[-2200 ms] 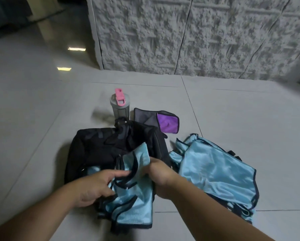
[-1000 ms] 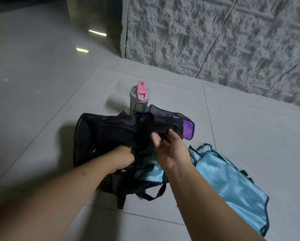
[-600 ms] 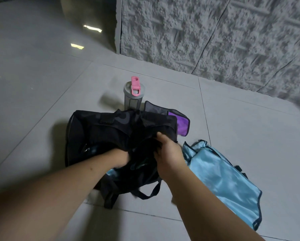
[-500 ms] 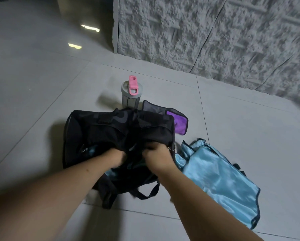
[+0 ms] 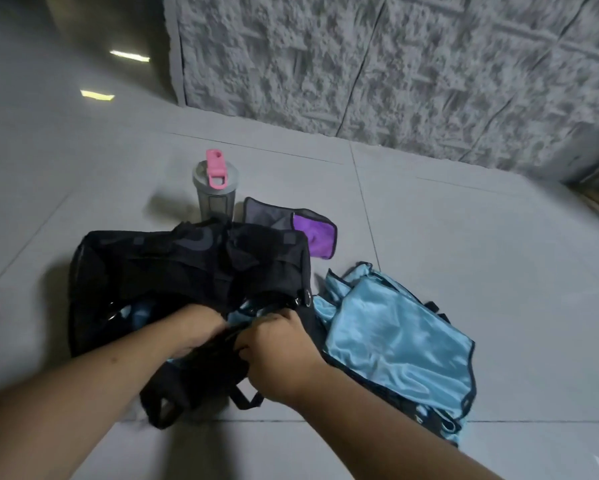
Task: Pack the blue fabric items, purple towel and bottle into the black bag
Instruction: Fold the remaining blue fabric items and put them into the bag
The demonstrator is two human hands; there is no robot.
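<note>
Blue fabric (image 5: 246,311) is sitting partly inside the black bag (image 5: 190,271), showing as pale patches in the opening at the bag's near side, and I am working there with both hands. My left hand (image 5: 194,327) is reaching into the mouth of the bag, its fingers buried among the folds, so I cannot tell whether they are curling round anything or just pressing the cloth down. My right hand (image 5: 277,344) is curling round the dark near edge of the bag, gripping it to keep the mouth from collapsing over the cloth, I judge.

A second blue fabric item (image 5: 398,341), shiny with dark trim, is lying flat on the floor tiles (image 5: 464,237) just beside the bag's right end, close enough for my right hand to be taking it next. The purple towel (image 5: 313,237) is resting folded on the floor against the bag's far right corner, and the bottle (image 5: 215,192), grey with a pink lid clip, is standing upright just behind the bag's far edge. Both are waiting outside the bag, so the packing is looking less than half done. The bottle is probably being left for last, since cloth packed beneath it would be cushioning it.
</note>
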